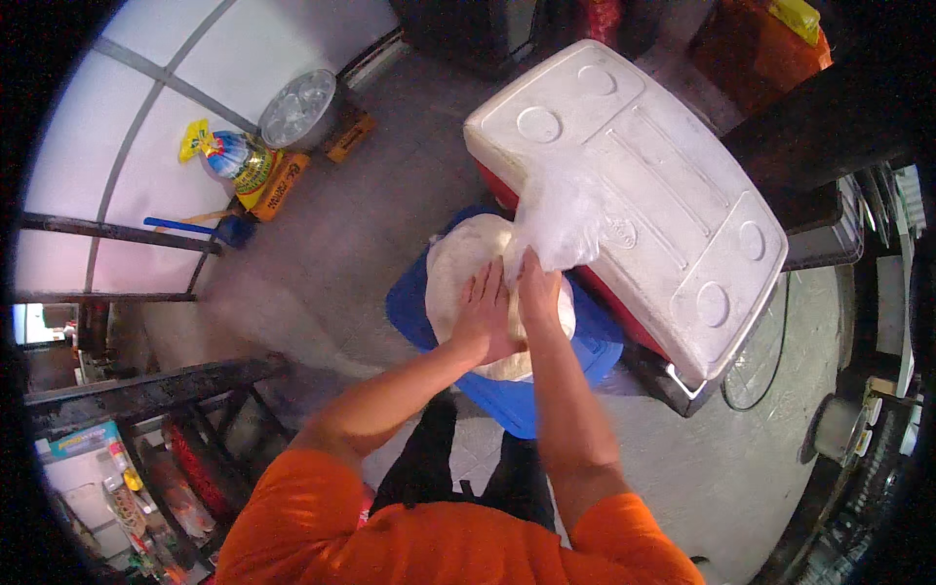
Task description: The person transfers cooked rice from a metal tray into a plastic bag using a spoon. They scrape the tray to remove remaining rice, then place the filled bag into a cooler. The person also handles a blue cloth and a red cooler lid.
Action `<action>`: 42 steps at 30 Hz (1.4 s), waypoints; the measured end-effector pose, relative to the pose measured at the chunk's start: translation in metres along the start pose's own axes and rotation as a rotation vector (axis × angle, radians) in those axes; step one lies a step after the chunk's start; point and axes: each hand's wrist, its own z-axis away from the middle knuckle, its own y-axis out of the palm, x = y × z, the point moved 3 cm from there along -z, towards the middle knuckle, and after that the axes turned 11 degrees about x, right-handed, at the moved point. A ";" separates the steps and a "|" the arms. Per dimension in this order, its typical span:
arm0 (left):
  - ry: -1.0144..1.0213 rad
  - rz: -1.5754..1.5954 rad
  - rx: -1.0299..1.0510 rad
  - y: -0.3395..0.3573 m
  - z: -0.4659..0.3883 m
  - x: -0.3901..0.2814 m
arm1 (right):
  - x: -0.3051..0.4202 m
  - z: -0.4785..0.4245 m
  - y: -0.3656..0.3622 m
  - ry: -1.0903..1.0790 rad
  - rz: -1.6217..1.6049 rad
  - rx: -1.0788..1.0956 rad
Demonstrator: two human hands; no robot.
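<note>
In front of me a large pale bundle (457, 256), cloth or a bag by its look, sits on a blue plastic stool or container (409, 300). My left hand (482, 314) rests on top of it with the fingers apart. Beside it, my right hand (537, 289) lies at the lower edge of a crumpled clear plastic bag (559, 219); whether its fingers grip the plastic is not plain. The plastic bag spreads from the bundle onto the white lid of a red cooler (658, 175). What lies inside the bundle is hidden.
The cooler stands close on the right. At the upper left are a metal pot (300, 110), a knotted yellow and blue bag (245, 161), orange boxes (281, 186) and a blue-handled tool (179, 224). A dark metal rack (146, 384) with packages stands lower left.
</note>
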 end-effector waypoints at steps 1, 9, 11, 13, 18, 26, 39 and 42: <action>-0.037 0.025 -0.067 0.008 -0.005 0.001 | 0.013 0.012 0.002 0.003 -0.107 -0.022; -0.034 0.069 -0.125 0.020 -0.026 0.000 | 0.030 0.096 -0.015 0.156 -0.583 -0.116; -0.029 0.035 0.024 0.018 -0.022 -0.001 | 0.027 0.118 -0.025 0.205 -0.563 -0.089; -0.034 0.055 -0.008 0.023 -0.020 0.006 | 0.025 0.141 -0.047 0.247 -0.500 -0.011; -0.092 0.063 0.071 0.026 -0.013 0.020 | 0.096 0.171 -0.039 -0.297 0.986 0.480; -0.042 -0.061 0.112 0.025 -0.015 0.016 | 0.074 0.042 -0.026 -0.687 1.477 0.816; 0.435 0.161 -0.110 0.014 0.003 -0.050 | 0.116 0.115 -0.102 0.331 0.485 0.574; 0.461 0.430 -0.092 0.012 -0.013 -0.040 | 0.163 0.148 -0.117 0.218 0.065 0.385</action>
